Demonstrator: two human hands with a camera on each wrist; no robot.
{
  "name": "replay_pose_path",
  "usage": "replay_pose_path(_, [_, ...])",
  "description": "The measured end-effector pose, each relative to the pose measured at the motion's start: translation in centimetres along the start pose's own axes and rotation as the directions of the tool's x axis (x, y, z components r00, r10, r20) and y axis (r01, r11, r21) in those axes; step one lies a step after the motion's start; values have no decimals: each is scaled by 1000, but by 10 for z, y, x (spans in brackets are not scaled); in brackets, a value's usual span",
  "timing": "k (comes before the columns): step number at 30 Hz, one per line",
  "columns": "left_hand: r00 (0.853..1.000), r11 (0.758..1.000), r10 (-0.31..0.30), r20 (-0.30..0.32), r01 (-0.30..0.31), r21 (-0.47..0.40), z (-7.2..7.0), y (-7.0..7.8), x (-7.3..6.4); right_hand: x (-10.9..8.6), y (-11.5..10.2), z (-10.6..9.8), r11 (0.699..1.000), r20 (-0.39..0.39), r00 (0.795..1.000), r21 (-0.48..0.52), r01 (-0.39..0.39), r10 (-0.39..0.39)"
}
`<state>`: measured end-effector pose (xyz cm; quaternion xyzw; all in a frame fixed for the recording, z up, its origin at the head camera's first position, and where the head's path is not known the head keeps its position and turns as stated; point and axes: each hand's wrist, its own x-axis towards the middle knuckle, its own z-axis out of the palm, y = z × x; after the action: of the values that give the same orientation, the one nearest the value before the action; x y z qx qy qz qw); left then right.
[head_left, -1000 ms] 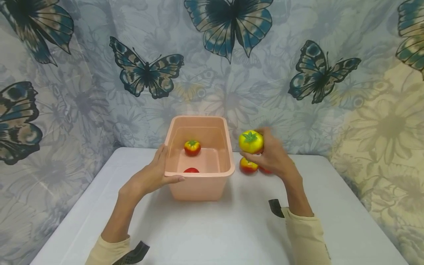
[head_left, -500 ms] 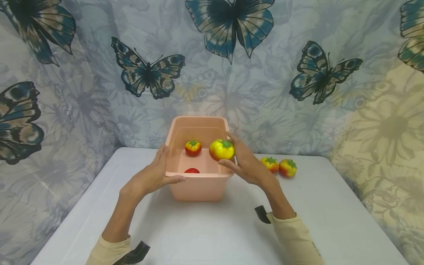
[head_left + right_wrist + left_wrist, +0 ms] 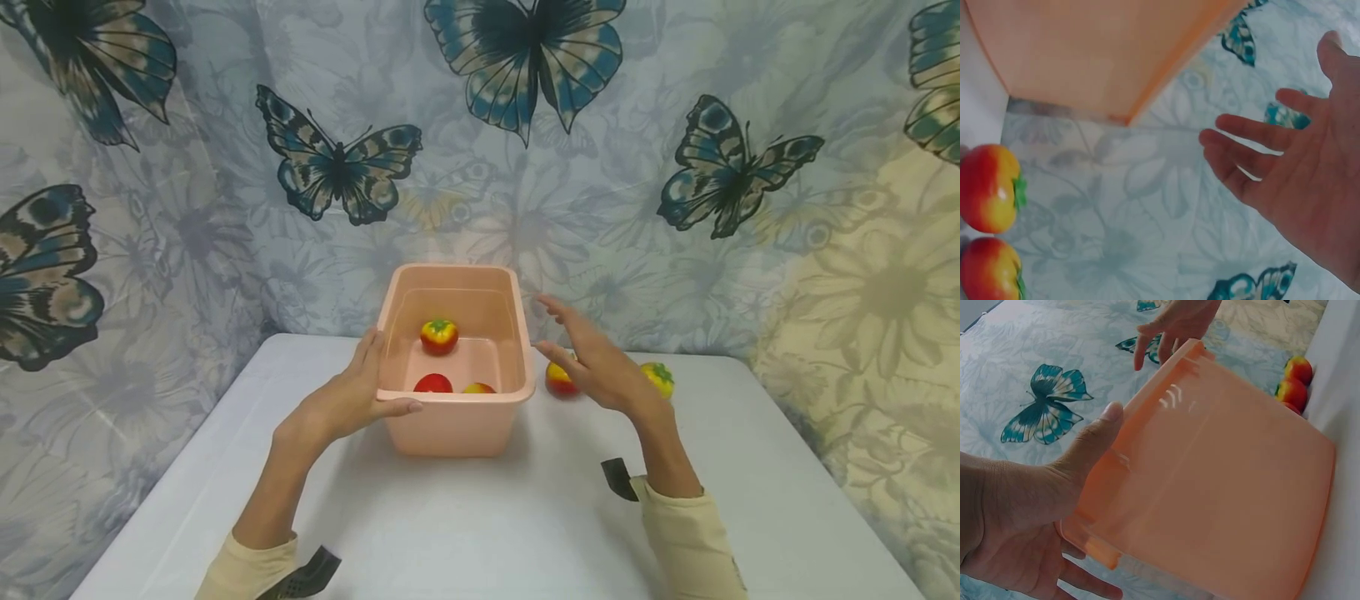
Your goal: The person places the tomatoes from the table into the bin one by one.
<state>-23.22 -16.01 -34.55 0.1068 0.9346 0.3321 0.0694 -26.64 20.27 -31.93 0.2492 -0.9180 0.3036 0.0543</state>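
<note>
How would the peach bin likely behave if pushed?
The peach bin looks fairly stiff: its walls stand straight against the left hand. It may tip if pushed high, since it narrows downward. Its glossy sides could feel slippery.

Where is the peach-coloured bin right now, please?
In the head view, the peach-coloured bin stands on the table, just left of centre, between the left hand touching its rim and the right hand.

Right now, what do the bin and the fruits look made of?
Bin: likely smooth, semi-glossy plastic, from its moulded shape and pale highlights. Fruits: smooth and shiny, perhaps plastic or coated foam, from their bright highlights and vivid colours; which one stays unclear.
</note>
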Motion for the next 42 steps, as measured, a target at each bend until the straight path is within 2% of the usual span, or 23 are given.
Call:
replay_pose_path(3, [1000,1000,-2,3,2,1,0,1,0,-5,3,-9,999,11,999,-22,-30,31])
replay_pose_path(9, [1000,1000,-11,5,11,14,0,1,1,-12,15,-26,999,21,999,-29,-41,42])
replay_pose_path(14, [1000,1000,-10,4,10,6,1,0,1,-18,25,-37,995,46,994,-40,-94,96])
replay_pose_path(19, [1000,1000,-8,4,8,7,2,-1,1,-22,36,-47,990,31,991,-53,-128,130])
replay_pose_path(26, [1000,999,31,-4,-31,22,1,-2,0,-24,60,-51,979,22,981,-75,-191,193])
replay_pose_path(34, [999,999,39,-5,-39,20,1,-2,-2,-24,90,-52,966,49,972,-134,-223,231])
replay_pose_path(38, [999,999,48,-11,-47,17,1,-3,-1,-28,109,-53,954,73,959,-144,-263,275])
replay_pose_path(42, [999,999,51,-15,-51,16,2,-3,0,-32,128,-54,930,98,931,-149,-336,352])
